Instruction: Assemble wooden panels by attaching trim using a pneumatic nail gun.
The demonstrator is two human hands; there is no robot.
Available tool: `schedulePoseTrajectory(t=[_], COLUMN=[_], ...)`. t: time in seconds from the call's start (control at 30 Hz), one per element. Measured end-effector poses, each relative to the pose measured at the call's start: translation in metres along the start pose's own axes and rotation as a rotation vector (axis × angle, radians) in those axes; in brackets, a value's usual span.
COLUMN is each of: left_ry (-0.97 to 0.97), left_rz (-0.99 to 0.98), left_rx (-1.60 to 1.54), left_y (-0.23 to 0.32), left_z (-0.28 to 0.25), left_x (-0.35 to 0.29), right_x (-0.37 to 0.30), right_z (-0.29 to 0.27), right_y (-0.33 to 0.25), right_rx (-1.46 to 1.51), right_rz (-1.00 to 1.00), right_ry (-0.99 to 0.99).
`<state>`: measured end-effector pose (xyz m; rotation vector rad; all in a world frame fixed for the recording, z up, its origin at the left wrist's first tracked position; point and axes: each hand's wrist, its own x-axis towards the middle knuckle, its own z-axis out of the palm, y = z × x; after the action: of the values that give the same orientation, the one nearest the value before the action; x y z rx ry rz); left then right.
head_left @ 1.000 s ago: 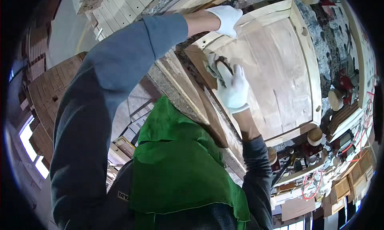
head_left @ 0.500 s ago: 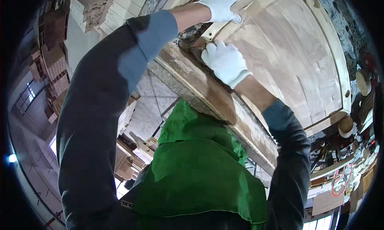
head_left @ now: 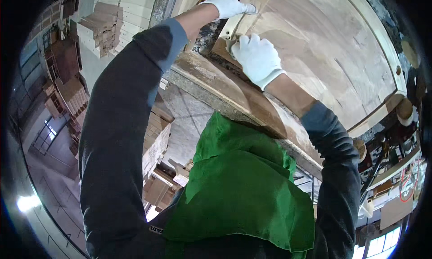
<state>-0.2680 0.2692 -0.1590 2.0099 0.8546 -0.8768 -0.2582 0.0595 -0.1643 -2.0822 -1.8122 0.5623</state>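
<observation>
A wooden panel (head_left: pixel 315 47) with a pale frame (head_left: pixel 377 27) around it lies on the workbench (head_left: pixel 216 81). My left hand (head_left: pixel 228 3), in a white glove, rests at the panel's upper left on a frame strip, thumb stretched out and some fingertips cut off by the picture's edge. At the panel's near left corner is my right hand (head_left: pixel 257 61), also gloved in white. Its fingers are curled down against the wood. A bit of something thin and greyish shows at those fingertips; most of it is hidden under the hand.
A green apron (head_left: pixel 243 182) hangs in front of me at the bench edge. Stacked wooden pieces (head_left: pixel 101 27) stand at the upper left, and more stacks (head_left: pixel 155 137) lie below the bench. On the right are round wooden pieces (head_left: pixel 404 109) and a red hose (head_left: pixel 407 182).
The view has shifted, so the bench and apron sit further right. My right hand stays curled at the panel's corner, and my left hand remains on the frame strip.
</observation>
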Motion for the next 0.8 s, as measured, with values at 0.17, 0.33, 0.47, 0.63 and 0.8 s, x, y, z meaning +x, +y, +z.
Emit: schedulePoseTrajectory(t=[0.17,0.33,0.47,0.63,0.8], left_ry=[0.029,0.349,0.409,0.371,0.489], left_rz=[-0.043,0.174,0.190,0.197,0.272], left_rx=[0.119,0.155,0.191,0.185,0.316], left_y=[0.013,-0.004,-0.022,-0.009,0.008], left_z=[0.004,0.017,0.014,0.019,0.034], left_x=[0.001,-0.008,0.001,0.000,-0.019], right_x=[0.021,0.005,-0.058,-0.148,-0.243], right_z=[0.031,0.015,-0.032,-0.068,-0.073], right_y=[-0.036,-0.027,0.006,0.041,0.034], right_rx=[0.000,0.135,-0.032,0.288,0.389], right_rz=[-0.168,-0.085,0.183,0.577,0.960], right_ry=[0.013,-0.064,-0.144,-0.009,0.307])
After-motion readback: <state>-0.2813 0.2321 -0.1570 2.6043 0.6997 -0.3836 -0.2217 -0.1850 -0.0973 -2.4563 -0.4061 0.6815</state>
